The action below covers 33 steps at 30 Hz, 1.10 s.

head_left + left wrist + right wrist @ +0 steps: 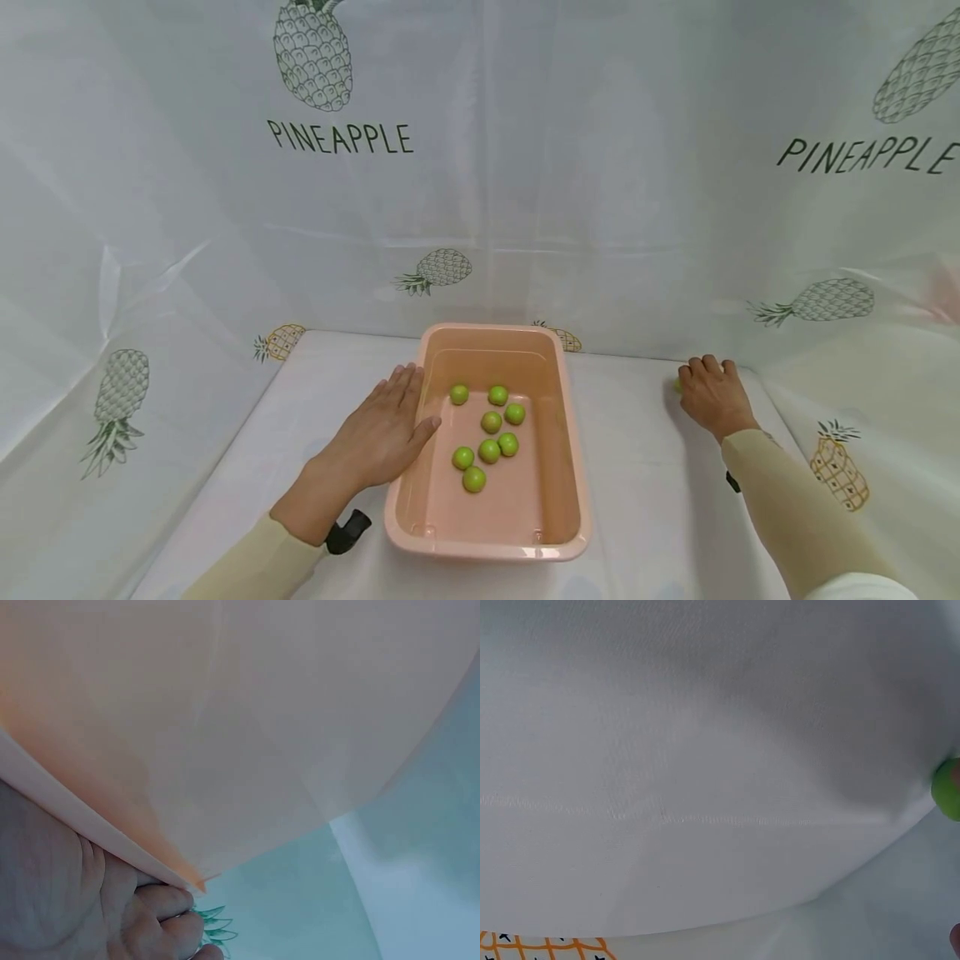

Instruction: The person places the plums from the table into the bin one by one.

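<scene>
A peach-pink plastic basin [517, 517] sits at the centre of the table, with several small round green fruits [489, 451] lying on its floor. My left hand [386, 425] rests along the basin's left rim, fingers straight and thumb reaching over the edge. From below, the left wrist view shows the palm [45, 877] against the outer side of that rim. Far to the right, my right hand [712, 396] has its fingers curled over another green fruit [946, 791] near the table's back edge. Most of that fruit is hidden by the hand in the head view; a fingertip touches it in the right wrist view.
A white cloth [622, 467] covers the table. Pale sheeting printed with pineapples [313, 58] hangs behind and along both sides, meeting the table at its back edge. A black strap [348, 532] shows at the left wrist.
</scene>
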### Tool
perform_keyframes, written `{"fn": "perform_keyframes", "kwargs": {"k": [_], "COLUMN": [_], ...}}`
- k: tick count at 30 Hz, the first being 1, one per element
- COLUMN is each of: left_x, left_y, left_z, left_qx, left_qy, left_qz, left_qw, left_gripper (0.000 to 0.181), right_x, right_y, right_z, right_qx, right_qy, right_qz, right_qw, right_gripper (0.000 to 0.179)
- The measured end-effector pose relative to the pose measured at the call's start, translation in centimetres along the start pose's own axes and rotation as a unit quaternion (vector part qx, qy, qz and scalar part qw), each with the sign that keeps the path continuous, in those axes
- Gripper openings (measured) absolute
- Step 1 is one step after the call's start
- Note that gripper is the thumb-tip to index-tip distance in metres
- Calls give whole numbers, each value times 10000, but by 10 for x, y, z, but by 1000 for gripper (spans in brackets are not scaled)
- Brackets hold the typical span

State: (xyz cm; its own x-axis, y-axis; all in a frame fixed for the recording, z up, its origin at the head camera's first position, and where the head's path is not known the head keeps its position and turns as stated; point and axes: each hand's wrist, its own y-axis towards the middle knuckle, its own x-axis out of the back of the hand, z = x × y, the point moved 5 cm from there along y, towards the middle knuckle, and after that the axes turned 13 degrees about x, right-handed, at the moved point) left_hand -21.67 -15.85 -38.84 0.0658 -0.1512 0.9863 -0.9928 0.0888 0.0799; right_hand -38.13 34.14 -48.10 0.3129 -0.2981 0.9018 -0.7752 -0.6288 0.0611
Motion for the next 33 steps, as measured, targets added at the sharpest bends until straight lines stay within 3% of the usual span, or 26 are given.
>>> {"fn": "perform_keyframes", "kwargs": {"k": [17,25,33], "left_x": [-1,-1,0], "left_y": [1,1,1], "left_z": [-3,-3,-1], "left_qx": [-60,-25,-33], "left_qy": [-22,23,43], "left_qz": [-35,-13,-91], "left_qw": [10000,10000,9999], "left_gripper": [76,76,76], "right_x": [-14,-12,-6], "right_y": [-6,-6,-3], "right_z": [-1,1,-1], "right_qx": [-243,-434,-704], "right_qy": [141,263,412], "right_qz": [155,-139,-737], "right_qw": [9995,9986,9939], "right_gripper": [29,17,37]}}
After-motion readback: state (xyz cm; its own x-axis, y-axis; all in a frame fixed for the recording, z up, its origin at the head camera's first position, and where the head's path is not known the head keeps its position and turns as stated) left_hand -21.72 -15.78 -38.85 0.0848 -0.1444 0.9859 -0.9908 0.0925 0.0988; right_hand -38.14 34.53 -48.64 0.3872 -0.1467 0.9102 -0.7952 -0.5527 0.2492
